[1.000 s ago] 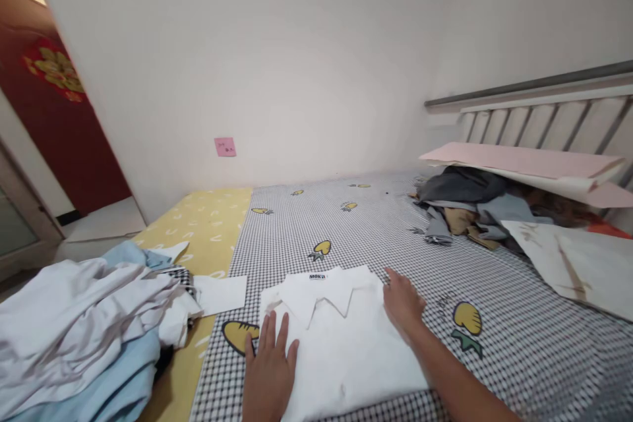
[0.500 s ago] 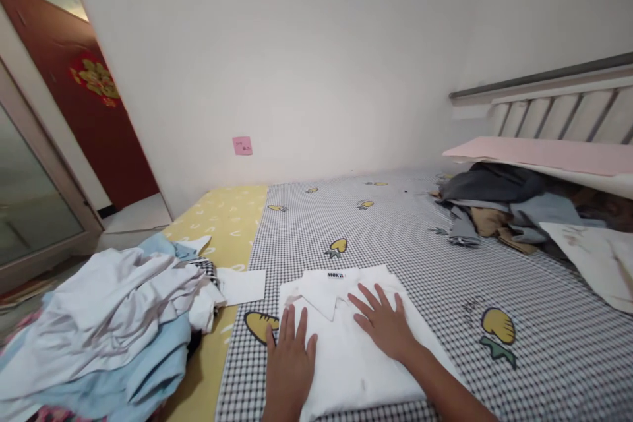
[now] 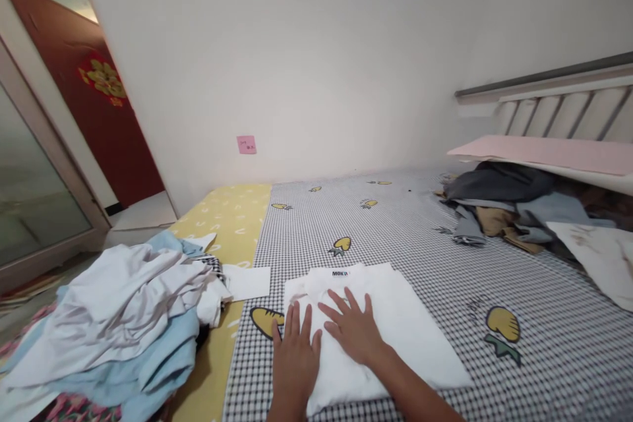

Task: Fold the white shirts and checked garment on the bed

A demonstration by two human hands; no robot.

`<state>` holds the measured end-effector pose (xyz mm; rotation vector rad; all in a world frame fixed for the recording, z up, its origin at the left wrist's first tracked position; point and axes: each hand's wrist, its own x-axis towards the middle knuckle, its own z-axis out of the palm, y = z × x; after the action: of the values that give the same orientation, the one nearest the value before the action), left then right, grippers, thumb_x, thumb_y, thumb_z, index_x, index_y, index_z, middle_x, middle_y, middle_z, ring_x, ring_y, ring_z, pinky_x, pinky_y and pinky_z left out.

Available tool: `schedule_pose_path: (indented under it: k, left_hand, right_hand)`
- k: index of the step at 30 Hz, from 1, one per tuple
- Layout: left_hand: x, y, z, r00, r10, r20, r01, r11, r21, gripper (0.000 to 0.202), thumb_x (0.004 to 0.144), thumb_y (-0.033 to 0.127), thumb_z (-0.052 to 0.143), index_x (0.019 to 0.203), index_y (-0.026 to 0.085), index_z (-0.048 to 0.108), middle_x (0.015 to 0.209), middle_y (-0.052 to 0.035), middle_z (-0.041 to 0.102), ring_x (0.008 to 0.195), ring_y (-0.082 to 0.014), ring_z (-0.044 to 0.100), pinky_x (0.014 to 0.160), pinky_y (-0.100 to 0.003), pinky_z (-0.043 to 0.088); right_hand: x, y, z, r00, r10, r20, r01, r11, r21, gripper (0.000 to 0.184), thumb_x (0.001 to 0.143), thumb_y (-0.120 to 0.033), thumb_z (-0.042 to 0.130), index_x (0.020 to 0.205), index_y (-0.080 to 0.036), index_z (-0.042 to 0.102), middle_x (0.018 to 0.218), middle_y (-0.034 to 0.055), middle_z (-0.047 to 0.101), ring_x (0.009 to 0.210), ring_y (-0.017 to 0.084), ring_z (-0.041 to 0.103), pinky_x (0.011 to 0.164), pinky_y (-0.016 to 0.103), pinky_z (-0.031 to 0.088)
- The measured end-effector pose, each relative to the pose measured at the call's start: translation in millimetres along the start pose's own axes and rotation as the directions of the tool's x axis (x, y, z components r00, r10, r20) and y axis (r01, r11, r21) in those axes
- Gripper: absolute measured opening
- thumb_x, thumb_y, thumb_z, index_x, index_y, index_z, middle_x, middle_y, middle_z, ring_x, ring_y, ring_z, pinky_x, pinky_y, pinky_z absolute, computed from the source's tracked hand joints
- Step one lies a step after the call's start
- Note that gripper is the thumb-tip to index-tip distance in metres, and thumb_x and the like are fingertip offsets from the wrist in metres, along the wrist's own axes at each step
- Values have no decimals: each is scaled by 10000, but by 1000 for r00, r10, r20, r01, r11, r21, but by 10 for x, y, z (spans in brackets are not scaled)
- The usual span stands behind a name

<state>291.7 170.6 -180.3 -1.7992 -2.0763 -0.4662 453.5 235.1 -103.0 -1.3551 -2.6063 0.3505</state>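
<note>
L hand [image 3: 295,359], R hand [image 3: 352,330] now closer together: both flat, fingers spread, pressing folded white shirt [image 3: 403,336], no pinch; shirt on gingham bedsheet [image 3: 544,323].

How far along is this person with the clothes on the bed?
Done: the white shirt lies folded into a neat rectangle on the checked sheet. In hand: the left hand and right hand press flat on it. Remaining: the rumpled heap of white and blue clothes beside it, and the dark and grey garments by the headboard.
</note>
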Motion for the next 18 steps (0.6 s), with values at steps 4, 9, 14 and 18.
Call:
schedule_pose_path:
  k: [4,9,14,18]
  left_hand:
    - [24,-3,-11,1000,-3,17,3,1000,13,494,987,333,381,1472,270,452,1580,-103,387,1451,-314,407,1173,-664,291]
    - [52,-14,-51,999,-1,47,-1,999,52,504,993,336,335,1478,251,439,1577,-109,380,1455,-307,403,1163,-666,302]
    - [64,-29,-56,998,4,58,-8,998,63,516,983,359,332,1476,253,445,1578,-107,385,1465,-308,386,1169,-657,291]
    - [77,-18,-91,997,-11,75,8,999,46,522,987,357,309,1481,252,441,1580,-107,394,1464,-309,387,1178,-656,269]
  right_hand:
    - [60,145,185,999,-3,42,0,998,55,501,1014,-572,319,1509,-502,344,1658,-79,191,1544,342,77,1162,736,8]
    - [-32,118,36,994,-72,81,64,994,93,519,1012,-547,376,1525,-501,308,1670,-88,144,1546,338,47,1183,706,8]
    - [-478,226,-218,989,-34,-147,34,999,0,627,989,-362,491,1544,-509,238,1664,-87,167,1548,310,77,1196,688,-9]
    - [-775,657,-102,960,212,-185,-224,973,-48,500,1004,-424,442,1497,-486,388,1622,-58,321,1523,356,183,1169,731,39]
